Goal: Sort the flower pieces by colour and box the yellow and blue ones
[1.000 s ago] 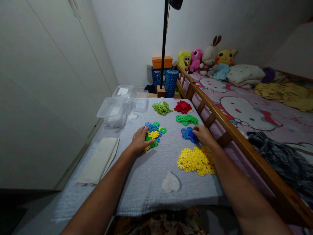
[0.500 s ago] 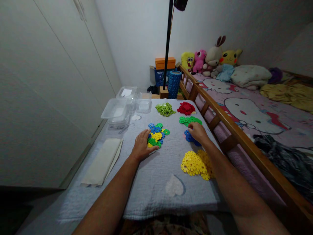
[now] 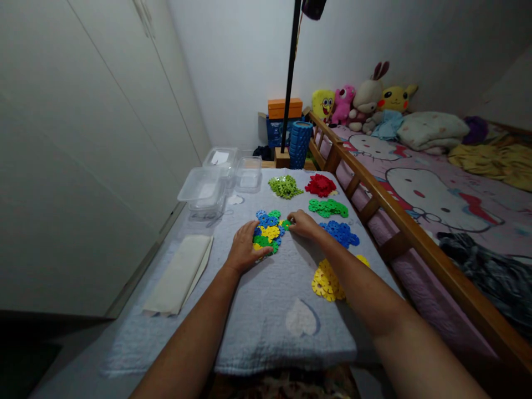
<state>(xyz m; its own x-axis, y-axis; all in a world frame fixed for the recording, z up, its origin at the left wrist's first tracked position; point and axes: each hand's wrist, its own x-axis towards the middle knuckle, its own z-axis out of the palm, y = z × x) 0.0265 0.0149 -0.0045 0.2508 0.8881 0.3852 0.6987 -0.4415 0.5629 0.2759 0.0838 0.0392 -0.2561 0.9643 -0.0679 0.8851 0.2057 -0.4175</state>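
Here, near the middle of the frame, the left hand (image 3: 244, 247) lies against the left side of a mixed pile (image 3: 269, 233) of blue, yellow and green notched discs, its grip wide, with thumb and fingers spread along the pile's edge. The right hand (image 3: 302, 224) is just right of that pile, its grip narrow, the fingertips bunched at a green disc (image 3: 286, 225) on the pile's right edge; they seem to touch it, though I cannot tell whether they hold it or another piece.

Right of centre, more discs lie on the cloth-covered worktop (image 3: 257, 310): a blue pile (image 3: 341, 234), and below it a yellow pile (image 3: 326, 281) partly hidden by the right arm (image 3: 361, 282). Above the blue sits a green pile (image 3: 328, 208), then a red pile (image 3: 320, 185), with a light green pile (image 3: 285, 187) to the red one's left. Left of centre stand clear plastic containers (image 3: 203, 191), and lower down lies a folded pale sheet (image 3: 178, 274). A wooden rail (image 3: 374, 211) slants down the right of the frame, and plush toys (image 3: 369, 97) sit on the bed (image 3: 415, 183) at upper right
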